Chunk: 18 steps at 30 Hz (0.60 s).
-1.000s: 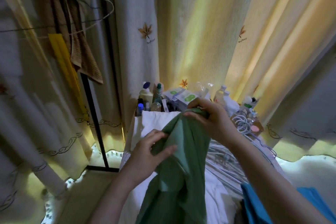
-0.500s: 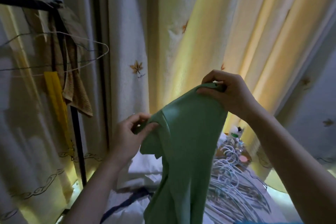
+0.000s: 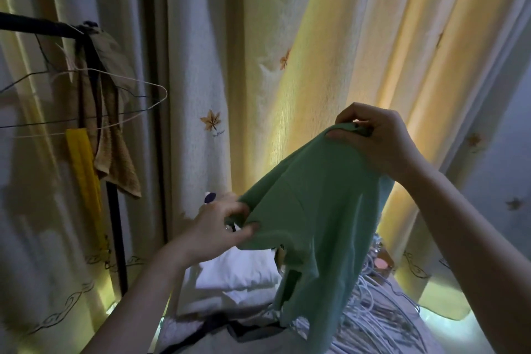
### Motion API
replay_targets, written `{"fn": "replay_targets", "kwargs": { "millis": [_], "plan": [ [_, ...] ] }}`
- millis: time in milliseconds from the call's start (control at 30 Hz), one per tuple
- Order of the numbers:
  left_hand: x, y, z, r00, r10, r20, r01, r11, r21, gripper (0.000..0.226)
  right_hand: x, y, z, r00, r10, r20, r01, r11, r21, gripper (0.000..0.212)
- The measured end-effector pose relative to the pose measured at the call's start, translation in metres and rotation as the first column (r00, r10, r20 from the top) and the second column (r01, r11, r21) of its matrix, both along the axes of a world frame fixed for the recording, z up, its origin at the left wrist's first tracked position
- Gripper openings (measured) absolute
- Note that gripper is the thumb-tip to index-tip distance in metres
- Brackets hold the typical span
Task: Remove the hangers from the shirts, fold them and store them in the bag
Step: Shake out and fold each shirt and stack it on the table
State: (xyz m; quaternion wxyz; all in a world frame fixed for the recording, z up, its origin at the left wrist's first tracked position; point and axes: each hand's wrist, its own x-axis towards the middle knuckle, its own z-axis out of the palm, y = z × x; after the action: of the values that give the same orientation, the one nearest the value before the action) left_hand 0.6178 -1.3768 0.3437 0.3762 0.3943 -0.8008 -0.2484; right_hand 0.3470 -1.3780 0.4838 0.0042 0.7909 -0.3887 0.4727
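A green shirt [image 3: 313, 215] hangs in the air in front of me, stretched between both hands, its lower part drooping toward the bed. My right hand [image 3: 379, 146] pinches its upper edge, raised high at the right. My left hand [image 3: 218, 224] grips the shirt's left corner, lower and to the left. A heap of white wire hangers [image 3: 373, 313] lies under the shirt at the lower right. No hanger shows inside the shirt. No bag is in view.
A black clothes rail [image 3: 43, 27] at the left carries wire hangers [image 3: 126, 92], a brown towel [image 3: 115, 152] and a yellow cloth [image 3: 83, 164]. White folded cloth [image 3: 232, 270] lies below my left hand. Pale curtains [image 3: 287, 37] fill the background.
Both hands have lifted the green shirt up and pulled it apart, the right hand rising high and the left moving out to the left. My view has tilted upward.
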Motion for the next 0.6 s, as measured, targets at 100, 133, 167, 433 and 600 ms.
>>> {"fn": "replay_targets", "kwargs": {
  "millis": [100, 133, 167, 433, 600],
  "plan": [
    [-0.004, 0.004, -0.001, 0.951, 0.016, -0.309, -0.008, 1.0, 0.026, 0.019, -0.008, 0.0, -0.001, 1.0, -0.005, -0.002, 0.005, 1.0, 0.004, 0.02],
    [-0.004, 0.004, 0.0, 0.921, 0.06, -0.384, -0.045, 0.998, 0.047, 0.018, -0.01, 0.0, -0.002, 1.0, -0.002, 0.002, 0.002, 1.0, 0.009, 0.022],
    [-0.005, 0.003, 0.0, 0.893, 0.111, -0.435, -0.093, 0.994, 0.063, 0.019, -0.012, -0.001, -0.003, 1.0, -0.002, 0.01, 0.002, 1.0, 0.014, 0.023],
    [-0.002, 0.002, 0.008, 0.769, 0.088, -0.633, -0.12, 0.993, -0.009, 0.025, -0.025, -0.005, -0.014, 0.999, 0.028, 0.039, -0.031, 0.996, 0.08, 0.019],
    [0.018, 0.012, 0.009, 0.88, -0.082, -0.468, 0.298, 0.863, 0.408, 0.063, -0.028, -0.002, -0.024, 1.0, 0.004, -0.015, -0.002, 0.989, 0.149, 0.016]
  ]
}}
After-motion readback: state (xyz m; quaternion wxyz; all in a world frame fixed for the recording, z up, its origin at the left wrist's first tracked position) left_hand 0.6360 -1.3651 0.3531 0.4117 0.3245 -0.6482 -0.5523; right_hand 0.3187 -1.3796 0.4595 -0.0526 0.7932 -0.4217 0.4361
